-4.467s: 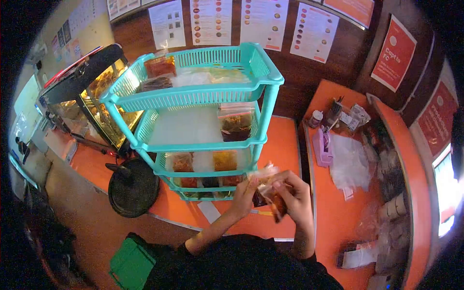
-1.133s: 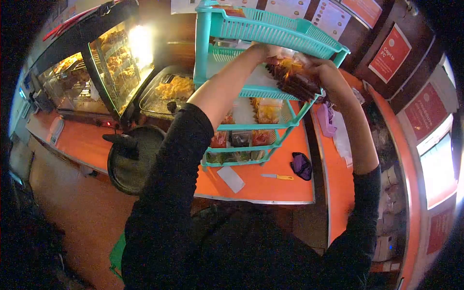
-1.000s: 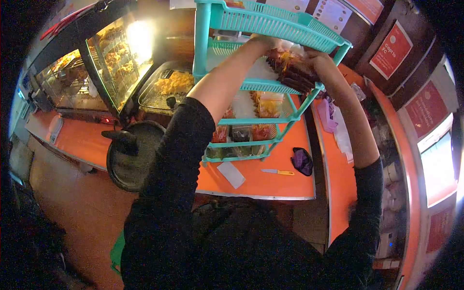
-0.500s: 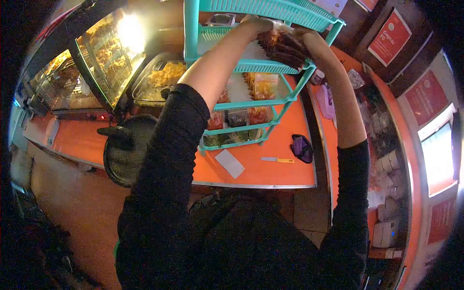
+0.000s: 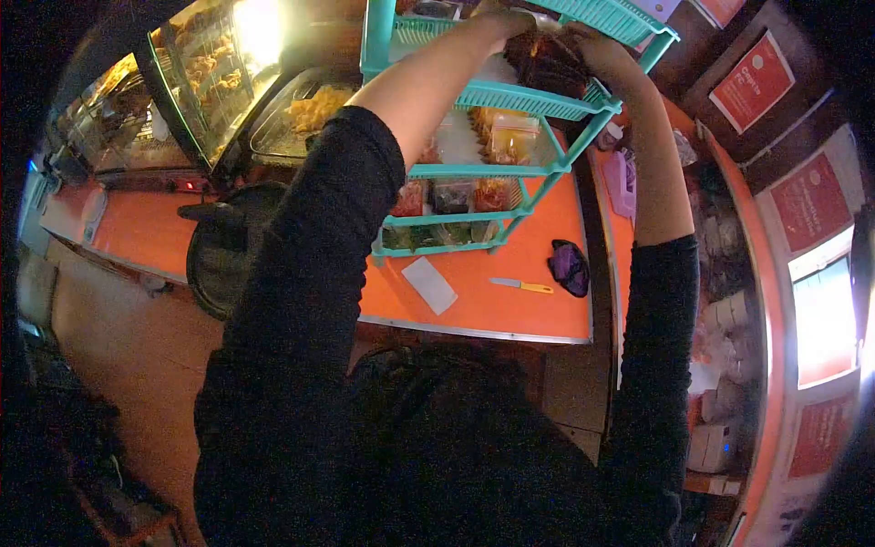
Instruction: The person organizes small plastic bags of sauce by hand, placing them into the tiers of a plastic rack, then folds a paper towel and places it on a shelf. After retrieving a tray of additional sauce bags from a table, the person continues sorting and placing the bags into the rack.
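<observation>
A bunch of dark reddish-brown packets (image 5: 554,64) sits high up in an upper tier of the turquoise plastic rack (image 5: 538,102). My left hand (image 5: 507,24) grips it from the left, and my right hand (image 5: 588,44) holds its right side. Fingertips of both hands are partly hidden behind the packets. On the tier below stand clear bags of orange-yellow food (image 5: 513,139). Lower down are red packs (image 5: 493,195) and a dark pack (image 5: 452,195); green packs (image 5: 410,237) fill the bottom tier.
On the orange counter (image 5: 510,314) lie a white card (image 5: 429,284), a yellow-handled knife (image 5: 524,285) and a dark purple cloth item (image 5: 569,268). A black lidded pan (image 5: 223,260), a tray of fried food (image 5: 319,109) and a lit glass display case (image 5: 210,77) stand to the left.
The view has shifted slightly, so the rack appears higher and a little further right. Both hands stay at the dark packets, which look slightly turned.
</observation>
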`<state>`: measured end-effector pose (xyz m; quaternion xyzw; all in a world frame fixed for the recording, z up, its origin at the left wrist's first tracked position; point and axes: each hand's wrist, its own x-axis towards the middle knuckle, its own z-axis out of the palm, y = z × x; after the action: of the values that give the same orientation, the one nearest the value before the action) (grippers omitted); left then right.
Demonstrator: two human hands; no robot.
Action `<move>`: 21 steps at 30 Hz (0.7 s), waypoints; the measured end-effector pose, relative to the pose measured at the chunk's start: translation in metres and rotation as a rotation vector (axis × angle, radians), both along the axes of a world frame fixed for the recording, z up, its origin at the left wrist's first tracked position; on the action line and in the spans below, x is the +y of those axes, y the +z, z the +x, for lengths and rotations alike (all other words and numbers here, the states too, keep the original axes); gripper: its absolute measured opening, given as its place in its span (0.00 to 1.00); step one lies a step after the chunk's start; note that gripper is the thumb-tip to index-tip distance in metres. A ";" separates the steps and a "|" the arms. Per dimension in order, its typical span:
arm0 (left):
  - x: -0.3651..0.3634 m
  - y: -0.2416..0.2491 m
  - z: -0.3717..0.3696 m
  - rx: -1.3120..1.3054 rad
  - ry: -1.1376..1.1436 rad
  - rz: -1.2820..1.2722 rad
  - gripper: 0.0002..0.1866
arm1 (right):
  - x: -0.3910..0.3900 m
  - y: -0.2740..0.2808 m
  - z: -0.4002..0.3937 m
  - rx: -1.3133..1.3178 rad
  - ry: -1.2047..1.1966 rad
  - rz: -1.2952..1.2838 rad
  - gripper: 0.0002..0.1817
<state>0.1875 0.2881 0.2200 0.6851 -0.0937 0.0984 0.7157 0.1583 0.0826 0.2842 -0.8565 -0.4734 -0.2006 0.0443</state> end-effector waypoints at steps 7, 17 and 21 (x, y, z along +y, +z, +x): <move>-0.012 0.005 0.000 0.010 0.139 -0.069 0.19 | -0.002 -0.007 0.005 -0.276 0.230 -0.015 0.17; -0.048 0.045 -0.157 0.166 0.193 0.320 0.42 | 0.000 -0.013 -0.021 -0.096 0.137 0.178 0.18; -0.054 0.031 -0.154 0.189 0.035 0.440 0.38 | -0.001 -0.004 -0.027 -0.006 0.112 0.106 0.17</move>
<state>0.0339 0.2343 0.2507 0.8323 -0.0337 0.0235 0.5529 0.1313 0.0817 0.2799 -0.8245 -0.5094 -0.2252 0.0995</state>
